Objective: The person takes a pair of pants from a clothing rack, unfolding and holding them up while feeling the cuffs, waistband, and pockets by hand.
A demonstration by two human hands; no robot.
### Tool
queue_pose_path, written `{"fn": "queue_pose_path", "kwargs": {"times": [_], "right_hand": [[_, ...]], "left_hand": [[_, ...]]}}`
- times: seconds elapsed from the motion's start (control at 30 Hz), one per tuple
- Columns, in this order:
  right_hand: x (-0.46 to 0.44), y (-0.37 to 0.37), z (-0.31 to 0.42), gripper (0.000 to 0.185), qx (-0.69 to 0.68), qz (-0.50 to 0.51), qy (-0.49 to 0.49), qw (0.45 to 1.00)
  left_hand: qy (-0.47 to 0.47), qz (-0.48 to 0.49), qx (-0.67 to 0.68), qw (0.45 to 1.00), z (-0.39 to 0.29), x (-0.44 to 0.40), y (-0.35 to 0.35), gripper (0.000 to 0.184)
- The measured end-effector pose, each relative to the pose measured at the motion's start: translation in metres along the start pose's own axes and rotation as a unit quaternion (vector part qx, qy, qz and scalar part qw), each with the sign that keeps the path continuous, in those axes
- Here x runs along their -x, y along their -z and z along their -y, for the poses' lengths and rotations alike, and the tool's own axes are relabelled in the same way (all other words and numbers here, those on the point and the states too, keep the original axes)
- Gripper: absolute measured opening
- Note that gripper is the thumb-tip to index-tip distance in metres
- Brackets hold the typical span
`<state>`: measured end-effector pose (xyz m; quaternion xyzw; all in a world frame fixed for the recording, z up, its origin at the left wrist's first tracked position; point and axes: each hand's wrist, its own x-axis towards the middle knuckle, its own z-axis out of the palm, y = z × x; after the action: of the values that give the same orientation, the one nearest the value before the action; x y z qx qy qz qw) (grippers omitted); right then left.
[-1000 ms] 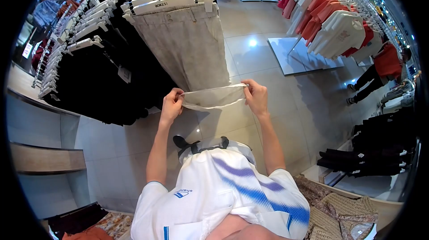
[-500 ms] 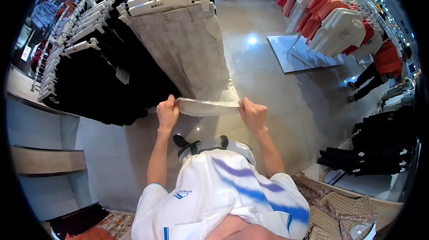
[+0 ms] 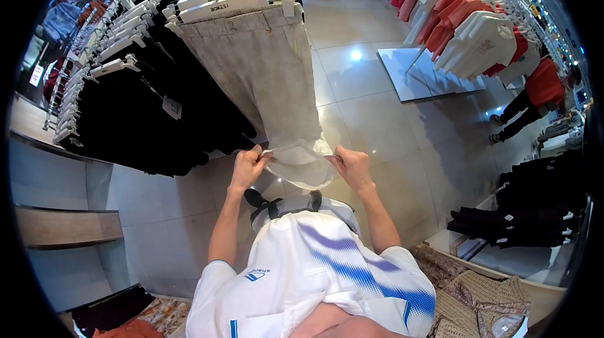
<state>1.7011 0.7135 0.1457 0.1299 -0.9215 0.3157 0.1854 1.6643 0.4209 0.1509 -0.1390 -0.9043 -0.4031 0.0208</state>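
Observation:
Pale beige trousers (image 3: 251, 67) hang at the front of a clothes rack, clipped to a white hanger (image 3: 221, 5). Their lower end reaches out toward me, where the hem (image 3: 314, 185) gapes into a rounded opening. My left hand (image 3: 248, 168) is closed on the left side of this hem, thumb and fingers pinched on the cloth. On the opposite side, my right hand (image 3: 352, 168) pinches the hem the same way. Dark trousers (image 3: 151, 111) hang just left of my left hand.
More white hangers line the rack behind the beige trousers. A rail of red, coral and white tops (image 3: 469, 36) stands over a white base (image 3: 402, 77) at right. Folded dark clothes (image 3: 516, 228) lie on a right-hand shelf. One person in an orange top (image 3: 546, 83) stands far right.
The hem has gone from a taut, nearly flat band to a wide rounded opening. My hands have come slightly closer together and a little lower, still gripping it.

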Motion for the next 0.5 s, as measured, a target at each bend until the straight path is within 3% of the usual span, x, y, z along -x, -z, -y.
{"fn": "queue_pose_path", "kwargs": {"times": [0.07, 0.13, 0.27, 0.33, 0.37, 0.43, 0.5], "right_hand": [[0.0, 0.001, -0.002, 0.025, -0.044, 0.011, -0.014, 0.999], [0.0, 0.002, -0.004, 0.016, -0.177, 0.065, -0.077, 0.979], [0.004, -0.001, -0.017, 0.015, -0.168, 0.092, -0.066, 0.979], [0.004, -0.001, -0.017, 0.018, -0.044, 0.067, -0.036, 0.996], [0.003, -0.002, -0.017, 0.018, -0.044, 0.066, -0.035, 0.996], [0.002, -0.006, -0.018, 0.022, -0.036, 0.055, -0.047, 0.997], [0.0, -0.009, -0.017, 0.024, -0.034, 0.037, -0.037, 0.998]], "left_hand": [[0.001, 0.015, 0.004, 1.0, 0.0, 0.001, -0.001, 0.03], [0.063, 0.06, 0.075, 0.993, -0.002, 0.002, 0.0, 0.019], [0.084, 0.08, 0.072, 0.991, 0.002, 0.004, -0.002, 0.013], [0.07, 0.075, 0.051, 0.993, 0.001, 0.004, -0.003, 0.013], [0.069, 0.075, 0.051, 0.994, 0.003, 0.004, -0.005, 0.013], [-0.041, 0.026, -0.056, 0.997, 0.01, 0.003, -0.011, 0.022], [-0.004, 0.049, -0.049, 0.998, 0.004, 0.0, -0.011, 0.026]]}}
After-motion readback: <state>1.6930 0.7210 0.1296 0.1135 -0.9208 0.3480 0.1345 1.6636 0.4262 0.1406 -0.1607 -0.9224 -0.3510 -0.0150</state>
